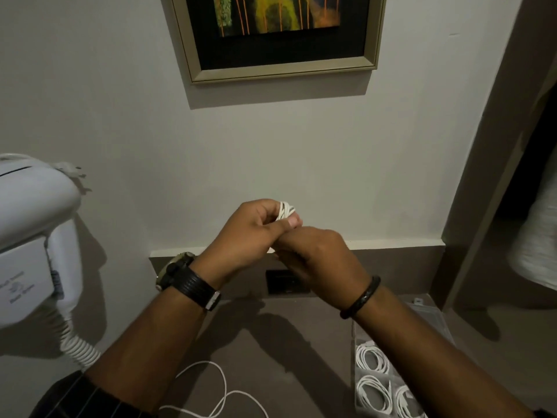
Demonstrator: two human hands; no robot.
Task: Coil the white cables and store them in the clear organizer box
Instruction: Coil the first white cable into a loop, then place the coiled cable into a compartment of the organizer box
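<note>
My left hand [253, 233] is raised in front of the wall, its fingers closed around a small coiled white cable [285, 211] that sticks out above the thumb. My right hand [319, 260] presses against the left hand from below, fingers curled on the lower part of the same coil, which is mostly hidden there. A loose white cable [217, 396] lies uncoiled on the brown counter at the bottom. The clear organizer box [434, 318] sits at the lower right, partly behind my right forearm, with three coiled white cables [372, 359] in its compartments.
A white wall-mounted hair dryer [30, 236] with a spiral cord hangs at the left. A framed picture [277, 34] is on the wall above. A dark wall socket [284, 282] sits just over the counter. A dark door frame and white cloth stand at the right.
</note>
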